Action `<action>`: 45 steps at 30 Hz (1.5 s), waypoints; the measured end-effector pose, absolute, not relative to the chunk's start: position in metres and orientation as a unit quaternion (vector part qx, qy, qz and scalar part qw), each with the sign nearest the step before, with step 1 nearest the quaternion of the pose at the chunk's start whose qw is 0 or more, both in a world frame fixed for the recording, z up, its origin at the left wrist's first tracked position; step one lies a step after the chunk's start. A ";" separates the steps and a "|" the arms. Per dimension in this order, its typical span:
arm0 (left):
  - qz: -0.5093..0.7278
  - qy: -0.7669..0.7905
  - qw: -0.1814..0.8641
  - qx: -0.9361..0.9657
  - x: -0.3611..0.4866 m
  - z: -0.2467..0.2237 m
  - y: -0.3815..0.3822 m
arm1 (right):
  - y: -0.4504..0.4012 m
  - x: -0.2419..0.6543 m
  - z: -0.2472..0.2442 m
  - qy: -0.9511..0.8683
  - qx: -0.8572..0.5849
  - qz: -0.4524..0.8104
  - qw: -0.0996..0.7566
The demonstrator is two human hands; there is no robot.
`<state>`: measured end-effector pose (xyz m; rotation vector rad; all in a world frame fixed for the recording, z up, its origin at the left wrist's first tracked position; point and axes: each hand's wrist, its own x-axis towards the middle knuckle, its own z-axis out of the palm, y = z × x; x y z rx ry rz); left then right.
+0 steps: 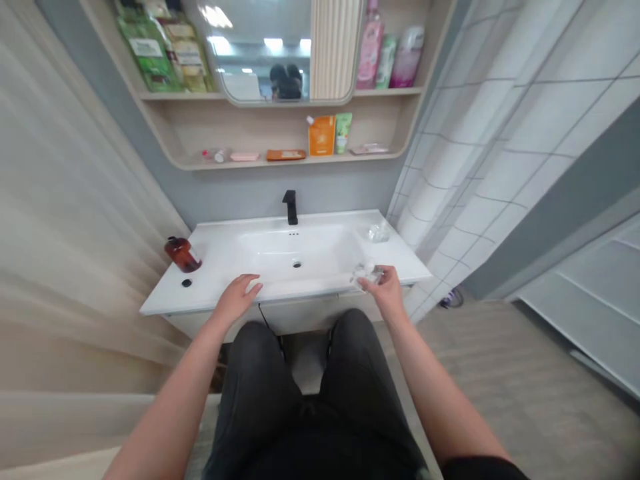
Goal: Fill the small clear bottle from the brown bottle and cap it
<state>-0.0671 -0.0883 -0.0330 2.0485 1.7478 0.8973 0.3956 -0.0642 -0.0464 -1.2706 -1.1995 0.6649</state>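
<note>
My right hand (pixel 388 288) grips a small clear, crinkled-looking object (pixel 364 275) at the sink's front right; its exact kind is too blurred to tell. Behind it, another clear object (pixel 379 233) lies on the right side of the white washbasin counter (pixel 220 257). My left hand (pixel 239 296) is over the front edge left of the basin, fingers apart and holding nothing. Between and beyond my hands is the sink bowl with its drain (pixel 297 265). A black faucet (pixel 291 207) stands at the back.
A brown bottle (pixel 183 254) and a small black round piece (pixel 187 283) are on the counter's left. Above hangs a mirrored shelf unit (pixel 280 167) holding an orange pouch (pixel 321 136), a green tube (pixel 343 133) and several bottles. Curtains (pixel 75 200) flank the left side.
</note>
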 end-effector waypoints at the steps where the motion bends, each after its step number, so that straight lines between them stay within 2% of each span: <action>1: 0.288 0.624 0.132 0.715 -0.076 -0.040 -0.077 | -0.049 0.412 -0.047 -0.493 -0.595 0.236 0.590; 4: 0.230 0.664 0.095 0.705 -0.089 -0.060 -0.053 | -0.009 0.456 -0.049 -0.433 -0.695 0.121 0.562; 10: 0.166 0.685 0.038 0.709 -0.081 -0.074 -0.053 | 0.047 0.506 -0.061 -0.392 -0.737 0.073 0.546; 16: 0.159 0.665 0.034 0.729 -0.084 -0.070 -0.060 | 0.068 0.513 -0.069 -0.423 -0.758 0.078 0.490; 24: 0.116 0.685 0.018 0.719 -0.075 -0.066 -0.063 | 0.079 0.500 -0.056 -0.424 -0.788 0.101 0.434; 28: 0.192 0.683 0.049 0.703 -0.071 -0.067 -0.065 | 0.067 0.495 -0.058 -0.432 -0.754 0.023 0.494; 31: 0.332 0.687 0.086 0.640 -0.077 -0.065 -0.067 | 0.045 0.482 -0.060 -0.389 -0.734 -0.069 0.552; 33: 0.424 0.705 0.095 0.560 -0.091 -0.059 -0.070 | 0.029 0.464 -0.060 -0.411 -0.722 -0.085 0.551; 36: 0.460 0.761 0.032 0.456 -0.129 -0.046 -0.079 | 0.014 0.420 -0.055 -0.552 -0.670 -0.002 0.496; 39: 0.405 0.811 -0.053 0.418 -0.174 -0.037 -0.087 | 0.018 0.367 -0.047 -0.696 -0.592 0.101 0.395; 45: 0.264 0.856 -0.008 0.444 -0.219 -0.038 -0.079 | 0.040 0.289 -0.047 -0.791 -0.543 0.181 0.215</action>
